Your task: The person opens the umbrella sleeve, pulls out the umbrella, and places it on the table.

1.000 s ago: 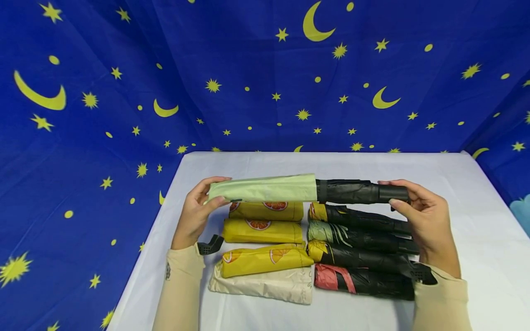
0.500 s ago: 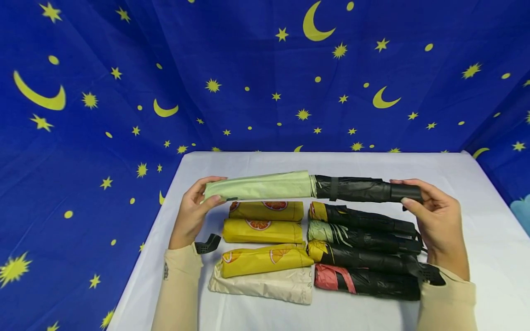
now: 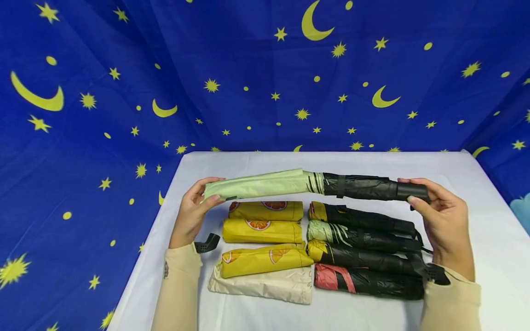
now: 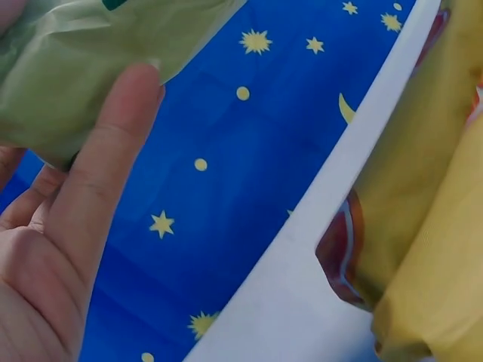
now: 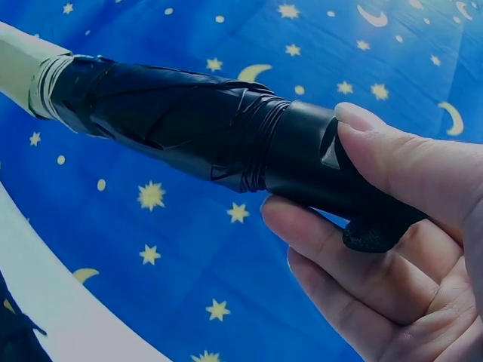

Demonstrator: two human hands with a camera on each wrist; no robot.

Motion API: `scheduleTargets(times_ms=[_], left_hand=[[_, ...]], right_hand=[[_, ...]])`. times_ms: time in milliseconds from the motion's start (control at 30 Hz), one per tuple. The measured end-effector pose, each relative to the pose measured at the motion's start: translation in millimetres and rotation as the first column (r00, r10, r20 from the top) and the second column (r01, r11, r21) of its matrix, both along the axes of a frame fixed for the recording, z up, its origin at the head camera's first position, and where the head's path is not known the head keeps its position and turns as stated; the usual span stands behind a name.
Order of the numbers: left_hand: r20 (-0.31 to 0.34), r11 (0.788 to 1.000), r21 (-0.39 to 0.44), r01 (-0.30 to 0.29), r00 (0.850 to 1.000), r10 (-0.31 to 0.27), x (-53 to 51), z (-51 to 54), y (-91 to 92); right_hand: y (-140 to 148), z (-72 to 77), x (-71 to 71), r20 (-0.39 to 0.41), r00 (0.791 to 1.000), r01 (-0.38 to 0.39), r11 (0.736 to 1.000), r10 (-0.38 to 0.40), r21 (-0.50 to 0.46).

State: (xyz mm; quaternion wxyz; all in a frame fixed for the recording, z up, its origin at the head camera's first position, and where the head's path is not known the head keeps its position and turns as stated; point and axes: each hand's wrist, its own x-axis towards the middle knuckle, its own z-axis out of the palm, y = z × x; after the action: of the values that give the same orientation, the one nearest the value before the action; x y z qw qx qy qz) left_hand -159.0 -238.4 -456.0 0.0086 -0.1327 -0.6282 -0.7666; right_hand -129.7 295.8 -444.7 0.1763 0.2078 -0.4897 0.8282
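A folded black umbrella (image 3: 360,186) with pale green stripes at its left end is partly inside a light green sleeve (image 3: 261,185). Both are held above the table, roughly level. My left hand (image 3: 192,211) pinches the sleeve's closed left end between thumb and fingers. At the other end my right hand (image 3: 445,220) grips the black handle (image 5: 309,158), thumb on one side and fingers on the other; a dark strap end shows under it in the right wrist view. The sleeve's green cloth (image 4: 68,75) lies against the left fingers in the left wrist view.
Below lie yellow orange-print sleeves (image 3: 262,231) and a cream sleeve (image 3: 269,287) in a left column. Several folded umbrellas (image 3: 364,239), mostly black, fill a right column. The white table (image 3: 352,161) meets a blue star-and-moon cloth (image 3: 256,92) behind and at the sides.
My right hand has moved right with the umbrella, drawing it partway out of the green sleeve, so its striped part now shows. My left hand has shifted slightly left with the sleeve.
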Motion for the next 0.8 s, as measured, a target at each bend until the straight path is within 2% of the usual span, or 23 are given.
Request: scheduleTargets(times_ms=[233, 500, 633, 800], left_hand=[[0.044, 0.999, -0.031, -0.011, 0.999, 0.012, -8.1, -16.5, -7.1], [0.095, 0.998, -0.058, -0.006, 0.995, 0.011, -16.6, -34.1, -10.5], [0.128, 0.997, -0.075, 0.003, 0.992, 0.006, -23.3, -40.2, -8.5], [0.164, 0.995, -0.103, -0.006, 0.986, 0.023, -31.0, -47.1, -6.3]], right_hand=[[10.7, -9.3, -2.6, 0.062, 0.997, 0.055, 0.998, -0.054, -0.005], [22.1, -24.9, -6.9, 0.137, 0.985, 0.097, 0.994, -0.103, 0.051], [25.5, -34.3, -8.1, 0.207, 0.968, 0.123, 0.986, -0.144, 0.11], [26.7, -42.6, -11.0, 0.286, 0.942, 0.118, 0.971, -0.176, 0.209]])
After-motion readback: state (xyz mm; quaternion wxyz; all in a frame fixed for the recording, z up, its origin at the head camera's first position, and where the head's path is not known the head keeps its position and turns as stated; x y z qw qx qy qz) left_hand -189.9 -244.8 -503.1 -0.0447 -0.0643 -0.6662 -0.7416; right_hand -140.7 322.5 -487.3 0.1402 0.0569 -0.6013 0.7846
